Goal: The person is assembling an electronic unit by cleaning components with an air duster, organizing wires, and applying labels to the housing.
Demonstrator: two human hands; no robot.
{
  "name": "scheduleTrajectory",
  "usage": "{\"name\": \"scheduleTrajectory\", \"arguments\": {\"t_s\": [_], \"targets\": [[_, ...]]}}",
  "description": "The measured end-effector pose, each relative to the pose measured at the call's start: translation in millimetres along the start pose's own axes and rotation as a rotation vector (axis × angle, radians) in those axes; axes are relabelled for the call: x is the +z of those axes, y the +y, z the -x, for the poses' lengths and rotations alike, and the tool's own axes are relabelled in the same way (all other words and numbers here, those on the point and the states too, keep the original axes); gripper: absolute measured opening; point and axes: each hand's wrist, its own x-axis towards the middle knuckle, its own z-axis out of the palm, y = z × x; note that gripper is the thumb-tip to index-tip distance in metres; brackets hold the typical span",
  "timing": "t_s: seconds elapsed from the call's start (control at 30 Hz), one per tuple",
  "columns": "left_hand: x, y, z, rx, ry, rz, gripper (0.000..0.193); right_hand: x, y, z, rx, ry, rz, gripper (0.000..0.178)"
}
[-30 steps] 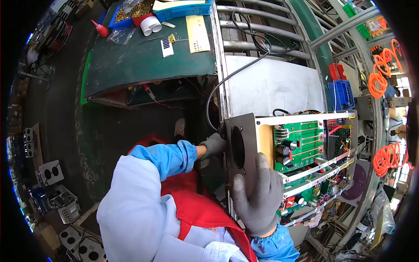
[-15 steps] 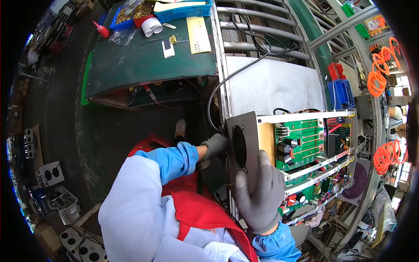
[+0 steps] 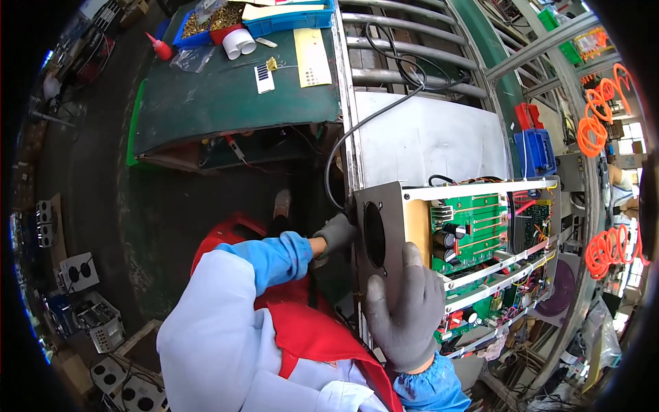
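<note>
An open-sided electronics chassis [image 3: 480,264] lies on the roller line in front of me, with green circuit boards, capacitors and wiring showing between white metal rails. Its grey end panel [image 3: 386,275] faces left and has a large round black opening. My right hand [image 3: 410,323], in a grey glove, rests on this panel and the chassis's near corner, thumb and fingers apart. Beside the panel's left face, at the line's edge, is my left hand [image 3: 336,235], also gloved. Its fingertips are hidden, so whether it grips something there does not show.
A black cable [image 3: 357,127] loops from the rollers [image 3: 412,44] down the line's left rail. Past the chassis lies a pale metal sheet [image 3: 432,137]. The green bench [image 3: 226,96] at left holds parts bins [image 3: 292,20]. Orange coiled hoses [image 3: 596,130] hang at right.
Very little differs. My right hand and the chassis appear slightly lower in the picture, and the whole view has shifted a touch. Both hands stay by the end panel.
</note>
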Motion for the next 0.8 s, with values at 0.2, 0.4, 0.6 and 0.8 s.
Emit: {"name": "scheduleTrajectory", "arguments": {"t_s": [0.2, 0.4, 0.6, 0.8], "targets": [[-29, 71, 16, -0.338, 0.008, -0.151, 0.024, 3, 3, 2, -0.022, 0.066, 0.051, 0.057], [0, 13, -2, 0.071, 0.473, 0.151, 0.014, -4, -1, 1, 0.012, -0.013, -0.007, 0.060], [-39, 63, 4, -0.493, -0.430, -0.001, 0.021, -1, 3, 1, -0.008, 0.008, 0.000, 0.061], [-20, 12, 7, 0.275, 0.319, -0.354, 0.017, 1, 0, -1, -0.030, 0.053, 0.039, 0.057]]}}
